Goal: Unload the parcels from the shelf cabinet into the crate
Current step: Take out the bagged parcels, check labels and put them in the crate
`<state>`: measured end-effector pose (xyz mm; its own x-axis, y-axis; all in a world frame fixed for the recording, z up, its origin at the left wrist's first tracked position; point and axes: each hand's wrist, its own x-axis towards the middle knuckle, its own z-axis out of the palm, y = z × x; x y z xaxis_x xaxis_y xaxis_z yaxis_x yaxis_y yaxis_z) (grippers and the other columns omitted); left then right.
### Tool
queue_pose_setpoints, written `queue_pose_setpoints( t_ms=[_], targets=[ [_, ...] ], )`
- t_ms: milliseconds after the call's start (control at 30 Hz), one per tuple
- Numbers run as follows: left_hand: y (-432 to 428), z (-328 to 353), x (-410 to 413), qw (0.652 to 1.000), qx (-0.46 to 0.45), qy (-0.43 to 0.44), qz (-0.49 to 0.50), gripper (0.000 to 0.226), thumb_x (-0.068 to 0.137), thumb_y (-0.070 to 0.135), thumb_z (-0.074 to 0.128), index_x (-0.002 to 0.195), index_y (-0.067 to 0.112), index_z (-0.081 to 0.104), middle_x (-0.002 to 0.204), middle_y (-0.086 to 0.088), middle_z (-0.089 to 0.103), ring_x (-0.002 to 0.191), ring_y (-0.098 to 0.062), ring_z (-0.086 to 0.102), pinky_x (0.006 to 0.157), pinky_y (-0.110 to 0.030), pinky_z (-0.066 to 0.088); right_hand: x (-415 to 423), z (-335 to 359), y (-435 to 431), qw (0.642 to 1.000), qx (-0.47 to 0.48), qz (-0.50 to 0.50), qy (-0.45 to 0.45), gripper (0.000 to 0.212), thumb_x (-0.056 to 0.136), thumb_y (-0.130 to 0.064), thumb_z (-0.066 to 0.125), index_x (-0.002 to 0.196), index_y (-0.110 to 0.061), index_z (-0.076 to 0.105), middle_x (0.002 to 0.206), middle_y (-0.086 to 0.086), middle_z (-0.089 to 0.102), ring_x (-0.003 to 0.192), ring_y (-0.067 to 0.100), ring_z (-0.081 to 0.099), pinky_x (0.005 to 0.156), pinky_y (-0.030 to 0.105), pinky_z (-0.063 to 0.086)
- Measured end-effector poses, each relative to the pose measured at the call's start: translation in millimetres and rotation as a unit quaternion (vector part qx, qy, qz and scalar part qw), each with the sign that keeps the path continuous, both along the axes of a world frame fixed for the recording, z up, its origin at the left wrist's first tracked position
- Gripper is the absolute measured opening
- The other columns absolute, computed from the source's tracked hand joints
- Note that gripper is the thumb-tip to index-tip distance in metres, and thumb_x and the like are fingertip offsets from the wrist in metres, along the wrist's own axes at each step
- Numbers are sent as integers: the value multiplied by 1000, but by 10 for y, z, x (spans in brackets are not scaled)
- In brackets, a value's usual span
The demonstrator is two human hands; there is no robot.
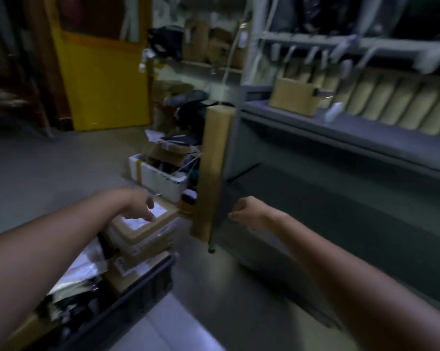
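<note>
Over dark crate (pixel 127 305) at lower left, my left hand (pixel 140 201) reaches down, fingers fairly straight, slightly apart, tips touching white label on top cardboard parcel (pixel 150 230) of crate's stack. My right hand (pixel 246 211) hangs before lower bay of grey shelf cabinet (pixel 340 138), fingers curled together, nothing seen in them. Tall cardboard box (pixel 214 168) upright between hands, at cabinet end. On shelf: brown box (pixel 293 98), row of tan packets (pixel 391 102). View blurred

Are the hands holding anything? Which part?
Nothing is gripped. The left hand touches the labelled top of a parcel in the crate with straight fingers; the right hand is curled, empty.
</note>
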<state>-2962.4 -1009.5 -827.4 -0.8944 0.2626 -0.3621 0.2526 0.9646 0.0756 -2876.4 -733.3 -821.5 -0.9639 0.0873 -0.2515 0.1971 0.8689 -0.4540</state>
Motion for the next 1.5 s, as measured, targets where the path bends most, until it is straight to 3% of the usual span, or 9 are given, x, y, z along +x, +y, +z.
queue_pose_setpoints(
  t_ms=[133, 233, 300, 500, 667, 833, 1067, 1333, 1500],
  targets=[
    [1200, 241, 397, 995, 27, -6, -93, 40, 92, 38, 66, 124, 15, 62, 124, -4, 62, 110, -22, 61, 97, -37, 50, 827, 193, 1122, 996, 4, -92, 10, 22, 95, -32, 61, 100, -12, 68, 99, 9, 69, 86, 26, 67, 72, 37, 55],
    [2059, 380, 758, 988, 40, 3, -149, 46, 93, 45, 62, 132, 20, 56, 131, 0, 56, 118, -20, 55, 101, -35, 47, 1486, 322, 1819, 987, 1, -156, 23, 31, 95, -34, 62, 114, -10, 67, 111, 9, 70, 99, 27, 67, 86, 38, 56],
    [2636, 440, 1020, 980, 51, 16, -194, 50, 94, 47, 60, 136, 22, 54, 136, 0, 54, 122, -20, 53, 105, -35, 44, 1932, 366, 2252, 980, -1, -198, 33, 35, 95, -35, 63, 118, -10, 66, 113, 8, 69, 99, 25, 65, 85, 35, 54],
    [4154, 442, 1957, 947, 89, 0, -310, 51, 96, 48, 57, 140, 24, 49, 140, -5, 52, 122, -22, 53, 104, -36, 45, 3126, 332, 3231, 952, 0, -304, 37, 35, 94, -38, 64, 114, -10, 66, 101, 6, 67, 94, 25, 64, 83, 35, 54],
    [5159, 332, 2581, 923, 94, -12, -374, 51, 96, 50, 57, 140, 26, 50, 135, -4, 55, 112, -21, 57, 101, -35, 48, 3832, 259, 3780, 928, 23, -369, 36, 29, 89, -35, 65, 106, -12, 71, 106, 8, 70, 95, 25, 65, 84, 30, 53],
    [5969, 282, 3109, 901, 98, -11, -423, 49, 96, 49, 56, 139, 26, 51, 133, -4, 56, 113, -20, 56, 100, -34, 47, 4424, 269, 4247, 907, 34, -417, 38, 26, 91, -29, 62, 102, -8, 72, 90, 5, 70, 79, 22, 65, 66, 27, 48],
    [6814, 359, 3774, 871, 126, -1, -476, 45, 96, 45, 57, 134, 21, 57, 123, 0, 62, 105, -16, 58, 97, -30, 47, 5082, 343, 4818, 875, 53, -476, 63, 25, 91, -30, 64, 103, -10, 72, 101, 7, 71, 93, 23, 67, 82, 32, 54],
    [7606, 426, 4311, 847, 139, 2, -513, 42, 99, 40, 56, 134, 18, 56, 141, -3, 51, 127, -22, 49, 98, -27, 38, 5596, 316, 5368, 845, 56, -526, 83, 28, 94, -29, 62, 109, -6, 67, 105, 11, 70, 94, 24, 65, 84, 36, 53],
    [8021, 459, 4528, 849, 164, -11, -502, 32, 100, 38, 54, 117, 12, 63, 119, -9, 63, 105, -26, 62, 92, -33, 48, 5796, 203, 5714, 829, 48, -551, 83, 28, 93, -29, 61, 110, -7, 66, 104, 11, 68, 98, 28, 65, 84, 36, 53]
  ],
)
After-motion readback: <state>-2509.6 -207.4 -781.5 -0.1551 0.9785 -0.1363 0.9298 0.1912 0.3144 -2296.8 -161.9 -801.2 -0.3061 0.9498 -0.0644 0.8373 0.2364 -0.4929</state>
